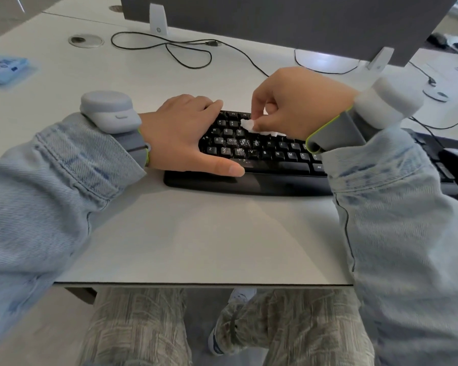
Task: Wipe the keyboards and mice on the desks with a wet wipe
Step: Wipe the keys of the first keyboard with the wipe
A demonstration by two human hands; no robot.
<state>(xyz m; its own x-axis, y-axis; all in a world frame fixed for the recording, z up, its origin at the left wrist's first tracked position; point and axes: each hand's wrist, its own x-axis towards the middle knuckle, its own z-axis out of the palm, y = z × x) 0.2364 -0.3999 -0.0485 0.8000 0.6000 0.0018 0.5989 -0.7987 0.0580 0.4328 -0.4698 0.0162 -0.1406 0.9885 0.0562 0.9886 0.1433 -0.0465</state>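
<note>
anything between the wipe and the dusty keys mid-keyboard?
Nothing visible. The right hand pinches the wipe on the upper key rows; the speckled keys lie bare just below it. The left hand rests flat on the keyboard's left end, beside that patch.

Light denim sleeves (64, 165), grey wrist devices (109, 110)

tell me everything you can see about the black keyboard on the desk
The keyboard is black, looks plastic, with white letters and a wrist rest along its near edge. It lies flat on the white desk. White specks dot the middle keys. The left hand rests flat on its left end; the right hand pinches a white wipe against the upper keys. The right sleeve hides its right end.
</note>
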